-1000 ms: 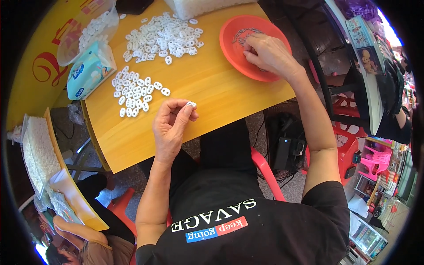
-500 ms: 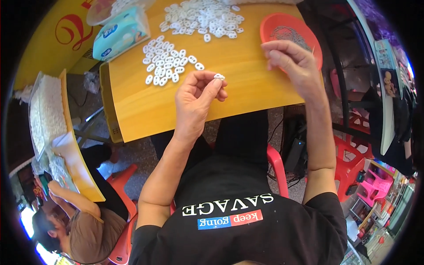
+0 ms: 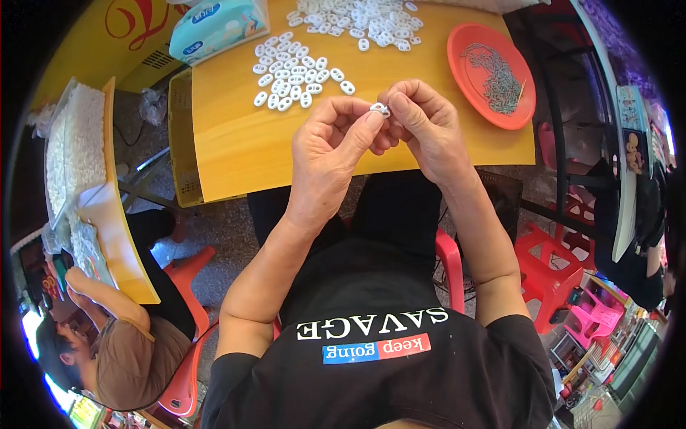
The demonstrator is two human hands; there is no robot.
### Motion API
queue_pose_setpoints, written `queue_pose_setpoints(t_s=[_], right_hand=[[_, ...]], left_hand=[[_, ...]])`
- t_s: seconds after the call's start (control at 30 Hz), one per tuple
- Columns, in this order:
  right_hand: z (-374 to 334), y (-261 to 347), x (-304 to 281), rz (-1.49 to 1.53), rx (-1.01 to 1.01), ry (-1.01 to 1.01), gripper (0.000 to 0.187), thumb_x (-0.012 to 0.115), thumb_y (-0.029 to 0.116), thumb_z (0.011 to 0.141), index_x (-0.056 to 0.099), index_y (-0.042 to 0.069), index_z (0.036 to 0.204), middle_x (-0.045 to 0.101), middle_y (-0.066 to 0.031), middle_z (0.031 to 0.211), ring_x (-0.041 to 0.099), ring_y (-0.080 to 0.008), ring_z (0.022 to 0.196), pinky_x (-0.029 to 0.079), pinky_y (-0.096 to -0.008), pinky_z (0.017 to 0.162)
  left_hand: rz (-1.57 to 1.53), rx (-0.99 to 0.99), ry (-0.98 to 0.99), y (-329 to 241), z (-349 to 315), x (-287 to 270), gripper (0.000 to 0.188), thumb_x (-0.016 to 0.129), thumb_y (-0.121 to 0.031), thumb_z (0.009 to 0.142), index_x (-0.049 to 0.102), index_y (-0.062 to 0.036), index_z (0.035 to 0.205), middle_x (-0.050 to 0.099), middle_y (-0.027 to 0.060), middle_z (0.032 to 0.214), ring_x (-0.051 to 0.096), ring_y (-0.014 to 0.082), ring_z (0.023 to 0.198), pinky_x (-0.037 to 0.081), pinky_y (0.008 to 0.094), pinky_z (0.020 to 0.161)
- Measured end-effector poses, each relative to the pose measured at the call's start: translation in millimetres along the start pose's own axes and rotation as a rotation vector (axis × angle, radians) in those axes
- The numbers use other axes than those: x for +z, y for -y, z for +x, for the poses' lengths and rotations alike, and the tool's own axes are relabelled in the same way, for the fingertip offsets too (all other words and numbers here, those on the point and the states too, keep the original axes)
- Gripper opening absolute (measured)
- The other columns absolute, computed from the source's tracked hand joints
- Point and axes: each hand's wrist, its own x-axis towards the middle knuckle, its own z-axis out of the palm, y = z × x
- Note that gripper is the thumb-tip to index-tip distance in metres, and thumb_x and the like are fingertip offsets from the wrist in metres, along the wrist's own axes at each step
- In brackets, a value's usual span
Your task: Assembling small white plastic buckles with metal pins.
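Observation:
Above the table's near edge, my left hand (image 3: 329, 154) pinches a small white oval plastic piece (image 3: 379, 109) with holes between thumb and fingers. My right hand (image 3: 432, 132) meets it from the other side, thumb and fingertips pressed together at the piece; whatever is in that pinch is too small to make out. Beyond my left hand lies a loose group of white two-holed pieces (image 3: 293, 75), with a larger heap (image 3: 371, 21) of them farther back. To the right, a red plate (image 3: 466, 96) holds many thin grey metal parts (image 3: 498, 82) and a thin stick.
The yellow table (image 3: 236, 157) carries a blue tissue pack (image 3: 221, 30) at its far left. A yellow crate (image 3: 184, 168) stands beside its left edge. Another person (image 3: 139, 361) sits at a side table at left. A red stool (image 3: 547, 268) is at right.
My right hand has come from over the red plate to the white piece in my left hand. The view has shifted a little, and the left hand keeps its pinch.

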Motion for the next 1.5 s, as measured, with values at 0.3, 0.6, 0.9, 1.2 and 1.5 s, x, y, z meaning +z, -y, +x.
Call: queue_pose_setpoints(t_s=[0.3,0.6,0.9,1.2,1.5], right_hand=[[-2,-1,6,0.05,-0.018,0.01,0.021,0.06,0.024,0.098,0.06,0.003,0.099,0.062,-0.0019,0.08,0.056,-0.0079,0.067,0.045,-0.0216,0.062],[-2,-2,6,0.029,-0.056,-0.014,0.02,0.06,0.023,0.098,0.059,0.003,0.099,0.061,-0.0017,0.08,0.056,-0.0081,0.067,0.045,-0.0216,0.062],[-1,-1,4,-0.04,-0.093,-0.013,0.021,0.06,0.022,0.098,0.058,0.001,0.098,0.061,-0.0023,0.079,0.056,-0.0079,0.067,0.046,-0.022,0.063],[-3,1,9,-0.202,-0.167,-0.065,0.021,0.06,0.02,0.098,0.058,-0.001,0.097,0.063,-0.0035,0.08,0.056,-0.0075,0.067,0.046,-0.0212,0.061],[-4,1,12,-0.133,-0.101,-0.084,0.022,0.06,0.02,0.098,0.058,-0.001,0.097,0.063,-0.0036,0.08,0.057,-0.0078,0.065,0.047,-0.0214,0.06]], left_hand=[[0.025,0.027,0.01,-3,-1,1,0.014,0.063,-0.009,0.094,0.057,0.0024,0.1,0.066,0.0095,0.086,0.064,0.0126,0.076,0.052,0.025,0.071],[0.052,0.05,0.024,0,1,1,0.015,0.063,-0.01,0.095,0.057,0.0029,0.1,0.066,0.0101,0.086,0.065,0.0127,0.076,0.054,0.0245,0.071],[0.076,0.048,0.028,-1,1,2,0.014,0.062,-0.01,0.095,0.057,0.0024,0.1,0.066,0.0096,0.087,0.065,0.0124,0.077,0.054,0.0244,0.071],[0.152,0.09,0.003,-2,-1,4,0.012,0.061,-0.008,0.095,0.057,0.0017,0.102,0.064,0.0085,0.088,0.061,0.0131,0.076,0.051,0.0259,0.072],[0.164,0.107,-0.008,-5,-4,8,0.012,0.06,-0.007,0.095,0.057,0.002,0.102,0.064,0.008,0.091,0.061,0.0113,0.078,0.051,0.0256,0.074]])
